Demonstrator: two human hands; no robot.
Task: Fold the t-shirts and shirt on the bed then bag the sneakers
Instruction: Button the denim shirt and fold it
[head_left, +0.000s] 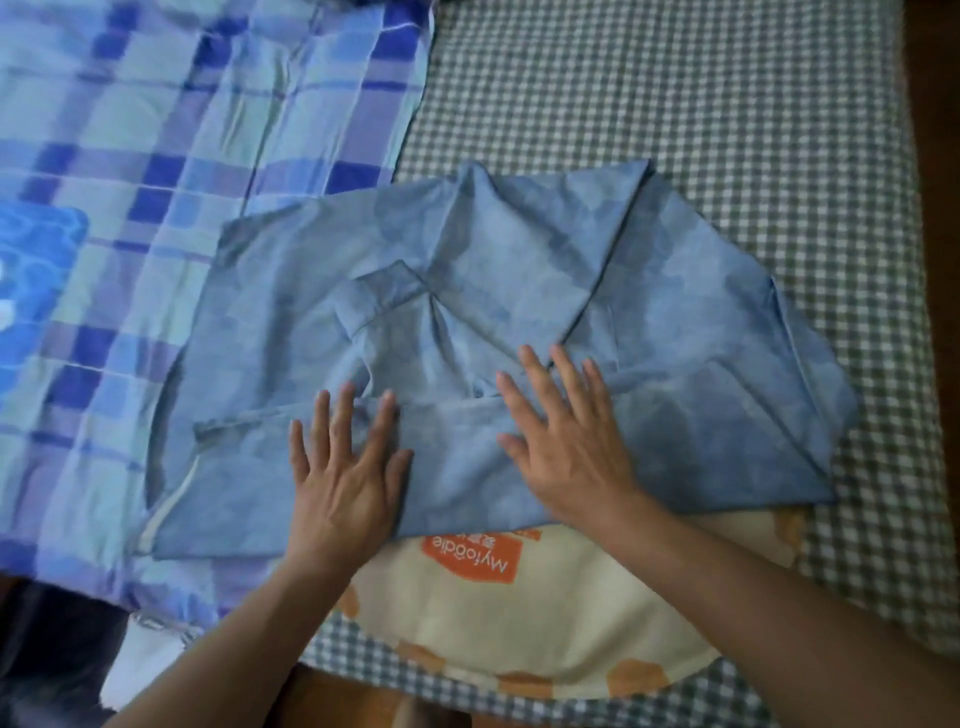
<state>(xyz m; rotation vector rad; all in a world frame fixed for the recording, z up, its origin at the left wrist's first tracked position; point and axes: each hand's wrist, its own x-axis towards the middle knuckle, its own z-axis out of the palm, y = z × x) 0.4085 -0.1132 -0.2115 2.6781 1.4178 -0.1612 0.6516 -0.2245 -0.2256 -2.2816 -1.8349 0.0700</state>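
A light blue collared shirt (519, 291) lies spread across the middle of the bed, its sleeves folded in over the body. My left hand (345, 467) rests flat on the shirt's near edge with fingers apart. A little to the right, my right hand (563, 431) presses flat on the shirt too, fingers spread, close to the collar. Neither hand grips the cloth. No sneakers are in view.
The shirt partly covers a cream bag with orange spots and an orange label (498, 587) at the near edge. A blue plaid sheet (156, 156) covers the left side and a grey-and-white checked sheet (727, 104) the right. The bed's near edge runs along the bottom.
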